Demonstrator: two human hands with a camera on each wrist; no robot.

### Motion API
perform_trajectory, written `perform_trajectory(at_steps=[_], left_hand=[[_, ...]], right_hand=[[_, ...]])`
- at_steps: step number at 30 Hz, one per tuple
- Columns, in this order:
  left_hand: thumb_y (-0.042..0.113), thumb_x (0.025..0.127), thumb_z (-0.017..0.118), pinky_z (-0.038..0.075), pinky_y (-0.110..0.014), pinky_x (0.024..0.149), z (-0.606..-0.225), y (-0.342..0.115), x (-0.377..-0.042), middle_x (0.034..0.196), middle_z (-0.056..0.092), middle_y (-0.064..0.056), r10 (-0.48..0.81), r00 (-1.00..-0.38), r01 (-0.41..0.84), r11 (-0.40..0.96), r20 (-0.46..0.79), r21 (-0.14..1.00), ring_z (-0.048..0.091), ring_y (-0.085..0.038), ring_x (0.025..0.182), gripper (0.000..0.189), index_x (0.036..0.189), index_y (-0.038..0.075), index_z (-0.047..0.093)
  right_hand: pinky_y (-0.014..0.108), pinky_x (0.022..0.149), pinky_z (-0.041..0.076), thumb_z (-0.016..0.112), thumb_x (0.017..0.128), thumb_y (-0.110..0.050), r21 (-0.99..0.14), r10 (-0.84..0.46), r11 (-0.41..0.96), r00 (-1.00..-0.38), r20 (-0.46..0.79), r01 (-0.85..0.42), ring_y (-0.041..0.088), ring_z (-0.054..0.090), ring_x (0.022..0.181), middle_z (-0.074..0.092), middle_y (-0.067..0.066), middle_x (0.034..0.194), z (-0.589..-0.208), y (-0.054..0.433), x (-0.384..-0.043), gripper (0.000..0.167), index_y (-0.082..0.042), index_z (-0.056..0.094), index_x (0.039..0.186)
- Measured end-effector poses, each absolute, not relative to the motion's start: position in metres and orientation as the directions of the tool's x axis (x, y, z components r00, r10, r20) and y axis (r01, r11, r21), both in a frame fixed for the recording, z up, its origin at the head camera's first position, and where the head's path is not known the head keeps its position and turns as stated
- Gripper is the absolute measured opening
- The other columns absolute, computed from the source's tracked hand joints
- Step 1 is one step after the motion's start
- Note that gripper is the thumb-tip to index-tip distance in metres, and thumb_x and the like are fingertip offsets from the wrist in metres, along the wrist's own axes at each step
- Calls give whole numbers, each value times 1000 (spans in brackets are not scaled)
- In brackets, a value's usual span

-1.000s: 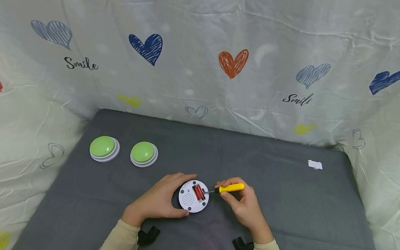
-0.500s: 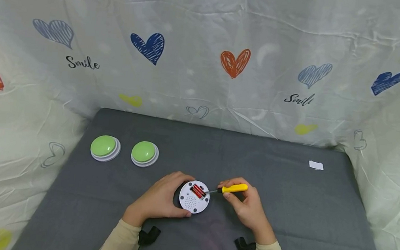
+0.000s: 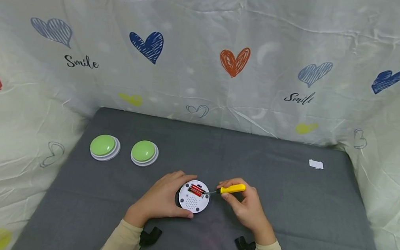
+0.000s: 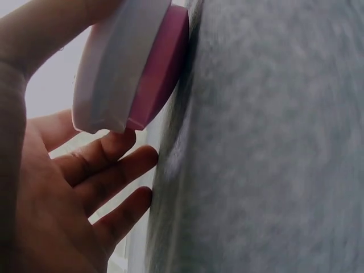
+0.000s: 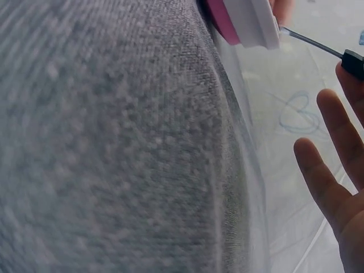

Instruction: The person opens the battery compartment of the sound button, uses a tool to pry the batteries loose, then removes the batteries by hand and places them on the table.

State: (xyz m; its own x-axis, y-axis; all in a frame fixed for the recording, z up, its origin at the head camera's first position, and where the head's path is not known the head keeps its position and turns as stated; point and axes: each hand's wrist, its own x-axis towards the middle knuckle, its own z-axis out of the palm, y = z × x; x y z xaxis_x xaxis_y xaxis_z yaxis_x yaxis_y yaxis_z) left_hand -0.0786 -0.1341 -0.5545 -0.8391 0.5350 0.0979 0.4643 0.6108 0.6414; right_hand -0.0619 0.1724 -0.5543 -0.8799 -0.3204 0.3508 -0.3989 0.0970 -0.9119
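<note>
A round white push button [image 3: 193, 204] lies upside down on the table, its underside facing up; in the left wrist view its pink dome [image 4: 161, 68] faces the cloth. Red batteries [image 3: 197, 190] sit in its uncovered compartment, beside a patch of small speaker holes. My left hand [image 3: 163, 196] grips the rim from the left, index finger at the far side and thumb at the near side. Between thumb and fingers my right hand [image 3: 244, 206] holds a yellow-handled screwdriver [image 3: 233, 188]. Its thin shaft points left, with the tip at the compartment's right end.
Two green-domed push buttons [image 3: 102, 145] [image 3: 143, 151] stand upright at the back left of the grey table [image 3: 271, 171]. At the back right lies a small white battery cover [image 3: 316, 164]. A white cloth with printed hearts [image 3: 208, 30] hangs behind the table and along its sides.
The white push button has turned counterclockwise under my left hand, so the batteries now lie closer to level across its far half. The screwdriver has stayed nearly in place, its tip still at the compartment.
</note>
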Motion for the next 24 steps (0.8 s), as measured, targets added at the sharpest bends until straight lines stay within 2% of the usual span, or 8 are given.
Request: perform_trajectory(at_steps=[3,9,13,24], left_hand=[[62,63,103,51,-41,94,-556,-133,-78,119,60,16,541,-832,485,608,119,628,57,-10,105,104,152,24,65],[71,55,102,50,-42,100,-556,-129,-77,112,61,17,543,-824,518,601,164,609,57,-8,105,109,146,22,68],[74,51,100,51,-42,100,-557,-129,-78,112,62,16,549,-816,535,598,182,597,59,-9,105,112,145,20,69],[68,62,101,52,-48,103,-557,-135,-78,121,67,17,542,-829,490,589,136,643,63,-13,115,101,146,21,70]], right_hand=[[30,100,58,75,94,15,-903,-318,116,-877,361,-413,29,76,111,80,10,113,-553,171,-61,33,-10,68,115],[30,102,58,76,94,15,-896,-319,155,-880,353,-416,29,76,112,80,9,113,-551,171,-60,34,-10,68,115],[30,102,58,77,93,16,-886,-321,181,-877,357,-427,29,77,112,80,9,113,-548,170,-60,35,-11,68,113],[34,101,59,81,94,8,-852,-331,244,-865,376,-464,29,75,116,81,5,114,-545,165,-61,31,-14,70,114]])
